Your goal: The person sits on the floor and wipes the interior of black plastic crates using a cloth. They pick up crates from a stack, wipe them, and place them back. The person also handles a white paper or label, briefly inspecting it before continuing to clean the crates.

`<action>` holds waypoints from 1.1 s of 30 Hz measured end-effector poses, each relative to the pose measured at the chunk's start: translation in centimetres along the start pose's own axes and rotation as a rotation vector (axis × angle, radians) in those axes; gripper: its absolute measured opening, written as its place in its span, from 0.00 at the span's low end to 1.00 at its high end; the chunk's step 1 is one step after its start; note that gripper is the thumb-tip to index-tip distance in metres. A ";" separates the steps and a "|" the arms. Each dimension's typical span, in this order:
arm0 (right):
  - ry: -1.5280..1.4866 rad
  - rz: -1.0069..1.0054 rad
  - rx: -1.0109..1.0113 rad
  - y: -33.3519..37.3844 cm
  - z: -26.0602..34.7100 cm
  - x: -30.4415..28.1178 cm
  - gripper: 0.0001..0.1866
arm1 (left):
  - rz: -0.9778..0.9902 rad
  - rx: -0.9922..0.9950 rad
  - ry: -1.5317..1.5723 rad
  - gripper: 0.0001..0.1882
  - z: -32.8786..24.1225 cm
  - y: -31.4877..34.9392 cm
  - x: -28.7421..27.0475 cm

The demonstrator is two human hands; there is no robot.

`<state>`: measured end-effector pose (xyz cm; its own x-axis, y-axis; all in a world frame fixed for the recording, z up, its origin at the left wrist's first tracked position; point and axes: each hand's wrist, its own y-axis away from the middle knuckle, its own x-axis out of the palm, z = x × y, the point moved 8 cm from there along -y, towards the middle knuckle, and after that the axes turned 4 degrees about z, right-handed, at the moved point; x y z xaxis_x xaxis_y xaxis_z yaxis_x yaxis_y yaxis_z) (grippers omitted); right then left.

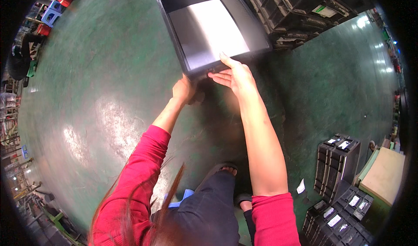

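Note:
A black plastic crate (177,41) is held out in front of me, its open top facing up. Bright light falls across its smooth inner floor, and I see nothing lying in it. At the crate's near left corner my left hand (184,89) is closed, gripping from below, with its fingertips hidden under the edge. My right hand (235,75) grips the near wall, thumb over the rim and fingers beneath it.
Stacked black crates (300,11) rise at the far right, close beside the held crate. More black crates (335,163) stand at the lower right near a beige-topped table (383,174). A blue stool (51,13) is at the far left. Beneath me is green floor (100,63).

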<state>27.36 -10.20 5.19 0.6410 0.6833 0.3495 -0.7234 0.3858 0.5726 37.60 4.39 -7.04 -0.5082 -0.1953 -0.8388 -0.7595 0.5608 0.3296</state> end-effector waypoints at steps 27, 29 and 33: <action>1.700 -1.184 0.297 39.6 7.8 -55.6 0.21 | 1.030 0.115 0.201 0.17 -9.8 15.5 1.2; 1.717 -1.119 0.224 40.4 10.0 -54.2 0.20 | 1.063 0.122 0.236 0.18 -12.1 16.5 1.5; 1.792 -0.953 -0.044 40.3 8.5 -44.3 0.16 | 1.081 0.191 0.356 0.18 -17.0 17.8 3.0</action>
<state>-27.97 -30.19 19.08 -0.1586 0.0064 -0.9873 -0.3991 0.9142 0.0701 15.65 0.12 3.68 -0.9647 0.2623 0.0214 0.2006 0.6802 0.7050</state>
